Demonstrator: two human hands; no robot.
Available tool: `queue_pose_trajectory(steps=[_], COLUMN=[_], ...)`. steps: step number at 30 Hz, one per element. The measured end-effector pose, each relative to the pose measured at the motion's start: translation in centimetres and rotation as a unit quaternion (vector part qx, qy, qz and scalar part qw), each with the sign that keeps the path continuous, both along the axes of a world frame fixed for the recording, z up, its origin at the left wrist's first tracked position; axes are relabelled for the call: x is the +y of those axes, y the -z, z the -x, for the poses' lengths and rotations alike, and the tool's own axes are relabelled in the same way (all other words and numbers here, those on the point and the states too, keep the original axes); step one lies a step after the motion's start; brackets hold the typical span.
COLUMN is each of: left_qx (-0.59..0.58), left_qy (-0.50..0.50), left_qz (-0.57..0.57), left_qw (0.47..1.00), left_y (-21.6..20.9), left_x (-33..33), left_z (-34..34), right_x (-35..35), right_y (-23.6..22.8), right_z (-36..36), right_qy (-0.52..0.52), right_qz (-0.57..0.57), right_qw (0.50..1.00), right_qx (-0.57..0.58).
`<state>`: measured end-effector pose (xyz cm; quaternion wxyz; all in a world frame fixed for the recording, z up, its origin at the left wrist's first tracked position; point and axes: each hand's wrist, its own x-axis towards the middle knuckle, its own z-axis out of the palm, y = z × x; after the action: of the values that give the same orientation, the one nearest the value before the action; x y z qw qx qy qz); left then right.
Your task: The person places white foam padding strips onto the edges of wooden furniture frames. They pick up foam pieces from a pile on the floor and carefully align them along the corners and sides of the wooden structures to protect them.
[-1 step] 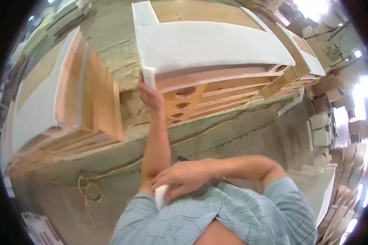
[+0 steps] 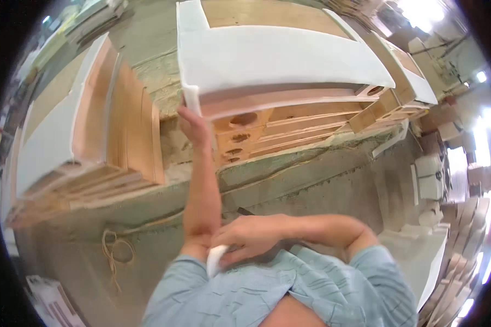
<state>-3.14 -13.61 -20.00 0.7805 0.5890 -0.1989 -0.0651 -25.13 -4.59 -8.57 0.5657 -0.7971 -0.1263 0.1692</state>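
Nothing has moved: left hand (image 2: 193,125) grips the white foam sheet (image 2: 278,57), right hand (image 2: 245,237) clenches a half-hidden white scrap (image 2: 215,261).

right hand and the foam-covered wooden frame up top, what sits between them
In the head view, the left forearm spans that stretch, running up from the right hand to the frame; behind it lies the dusty green workbench edge.

my left hand (image 2: 193,126) reaches forward to the near left corner of the foam sheet (image 2: 278,54), which lies on the stacked wooden frames (image 2: 289,128). my right hand (image 2: 251,237) crosses to my left elbow, on a foam scrap (image 2: 217,260). a second frame stack (image 2: 93,141) stands left.
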Motion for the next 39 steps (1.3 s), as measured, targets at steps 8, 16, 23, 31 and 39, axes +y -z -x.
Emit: queue_pose_trajectory(steps=[8,16,23,31,39], left_qx=[-0.046,-0.255,-0.101,-0.226,-0.358], left_qy=[-0.150,0.562,0.550,0.631,0.556], left_qz=[-0.056,-0.255,-0.421,-0.346,-0.358], left_qw=[0.986,0.744,0.714,0.656,0.660], left_y=[-3.6,-8.6,-3.3,-5.9,-9.9], left_x=[2.0,5.6,-3.5,-23.9,-38.8], left_z=[1.5,28.3,35.5,47.3,55.5], right_x=[-2.6,-16.8,-26.4,-39.3,-53.8], right_y=[1.5,6.0,5.8,8.1,9.6], right_z=[19.3,29.4,40.1,52.0,57.3], right_qy=[0.227,0.557,0.622,0.782,0.841], right_qz=[-0.080,0.037,0.038,0.103,0.002], right_qw=[0.970,0.829,0.782,0.613,0.527], right_qx=[0.030,0.043,-0.007,-0.029,-0.120])
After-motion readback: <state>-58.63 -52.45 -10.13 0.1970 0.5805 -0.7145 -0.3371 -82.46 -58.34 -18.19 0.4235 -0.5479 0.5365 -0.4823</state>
